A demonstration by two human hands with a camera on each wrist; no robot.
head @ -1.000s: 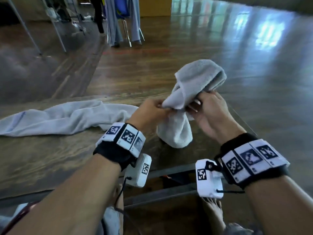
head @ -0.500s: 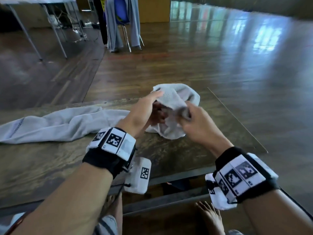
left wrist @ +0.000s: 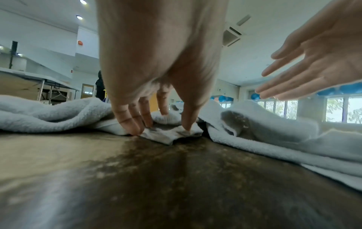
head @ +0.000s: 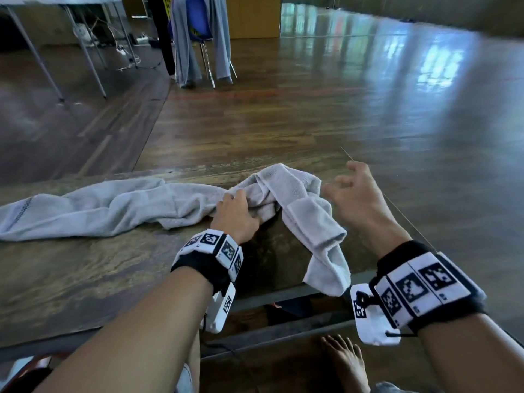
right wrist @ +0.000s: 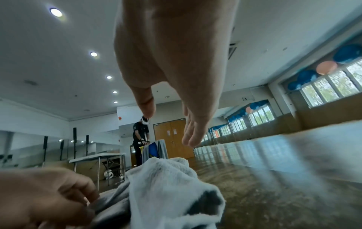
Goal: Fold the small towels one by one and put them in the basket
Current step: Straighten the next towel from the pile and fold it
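1. A dark wooden table (head: 85, 279) fronts a wide, glossy hall floor (head: 368, 109).
2. The small towel (head: 309, 219) lies crumpled near the table's right corner, one end drooping over the near edge.
3. The left hand (head: 235, 215) pins and pinches a towel corner against the tabletop.
4. The right hand (head: 354, 194) hovers just right of it, fingers spread, holding nothing.
5. A second towel (head: 93, 208) sprawls leftward, touching the first.

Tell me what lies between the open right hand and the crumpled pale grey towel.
Nothing: the head view shows a bare gap between right hand and crumpled pale grey towel.
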